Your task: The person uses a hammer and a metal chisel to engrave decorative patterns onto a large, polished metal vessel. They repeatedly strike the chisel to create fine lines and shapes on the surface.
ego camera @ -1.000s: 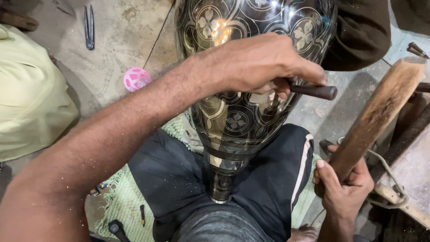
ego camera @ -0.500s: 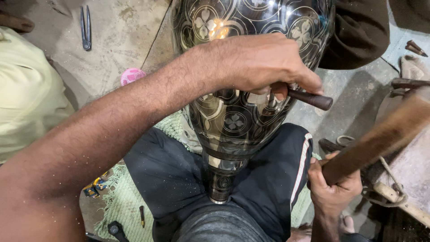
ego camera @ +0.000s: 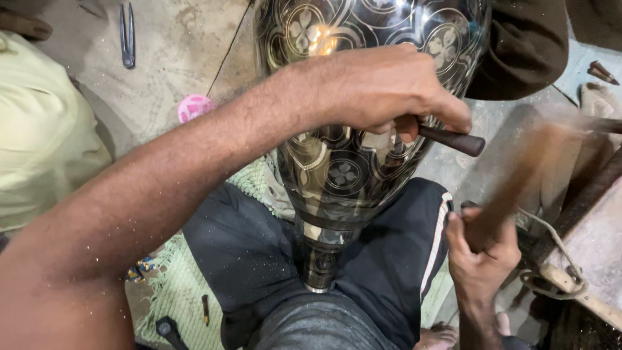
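Plainly, left hand (ego camera: 382,87) fingers pinch a dark chisel (ego camera: 450,140) against the patterned vase (ego camera: 343,175); right hand (ego camera: 479,259) grips a blurred mallet (ego camera: 518,181).

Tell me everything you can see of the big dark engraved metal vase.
The big dark engraved metal vase looks glossy black, cut with pale clover and circle patterns. It narrows to a banded neck resting on the person's lap, the wide body pointing away. The left hand lies across it, pressing a dark chisel to its surface.
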